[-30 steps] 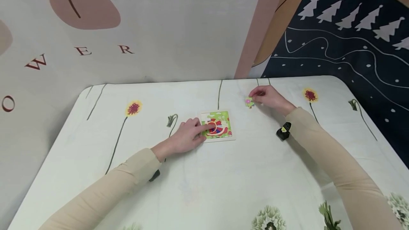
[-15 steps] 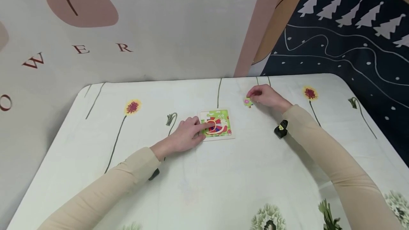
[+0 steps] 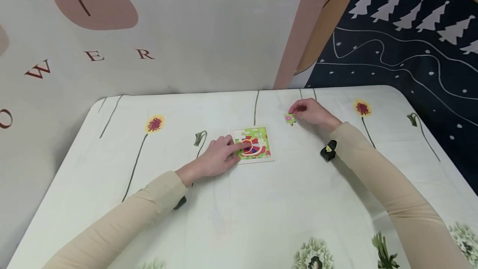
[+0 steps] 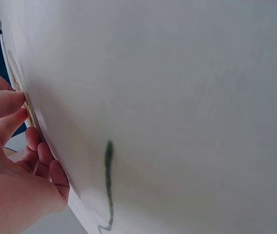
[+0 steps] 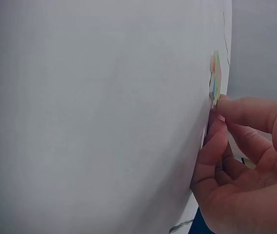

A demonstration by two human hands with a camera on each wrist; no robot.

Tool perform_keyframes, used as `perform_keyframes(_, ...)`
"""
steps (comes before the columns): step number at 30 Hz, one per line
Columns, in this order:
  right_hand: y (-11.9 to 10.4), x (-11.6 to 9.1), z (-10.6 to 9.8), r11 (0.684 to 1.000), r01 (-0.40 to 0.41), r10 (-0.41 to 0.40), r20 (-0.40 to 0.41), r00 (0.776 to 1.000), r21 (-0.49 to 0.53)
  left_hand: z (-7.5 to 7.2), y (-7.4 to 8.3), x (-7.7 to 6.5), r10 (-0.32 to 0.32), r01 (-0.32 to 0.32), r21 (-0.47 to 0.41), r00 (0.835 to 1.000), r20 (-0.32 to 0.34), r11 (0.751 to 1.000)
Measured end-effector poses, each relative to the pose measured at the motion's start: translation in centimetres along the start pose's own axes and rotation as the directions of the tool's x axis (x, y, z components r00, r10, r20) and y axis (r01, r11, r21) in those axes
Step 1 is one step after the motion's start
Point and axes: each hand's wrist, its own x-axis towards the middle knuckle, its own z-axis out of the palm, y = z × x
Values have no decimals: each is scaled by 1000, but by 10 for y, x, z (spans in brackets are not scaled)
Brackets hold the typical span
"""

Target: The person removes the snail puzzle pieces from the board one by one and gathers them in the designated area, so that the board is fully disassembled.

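A square jigsaw puzzle [image 3: 262, 141] with a red, blue and green picture lies flat in a pale tray near the middle of the table. My left hand [image 3: 215, 159] rests at its left side, index finger stretched over the picture and thumb by the lower left edge. In the left wrist view, the left hand [image 4: 16, 185] touches the tray's thin edge [image 4: 31, 114]. Farther back and to the right, my right hand [image 3: 309, 112] pinches a green puzzle piece [image 3: 290, 119] with a pink spot. The right wrist view shows this puzzle piece [image 5: 217, 78] edge-on beyond the fingertips.
A white cloth [image 3: 231, 215] printed with flowers covers the table. Behind it hangs a pale curtain [image 3: 209, 36] with letters, and a dark patterned cloth [image 3: 396, 53] hangs at the right. A black wrist device [image 3: 328, 151] sits under the right sleeve.
The right hand and its puzzle piece have shifted very slightly left between the first frame and now. The left hand keeps its place on the puzzle. The view has tilted a little.
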Motion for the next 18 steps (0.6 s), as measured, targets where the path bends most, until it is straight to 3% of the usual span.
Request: perform_keyframes(18, -1, -2, -1, 999, -50, 50, -3, 999, 9, -2, 1, 0, -13, 13, 0, 1000, 12, 1000)
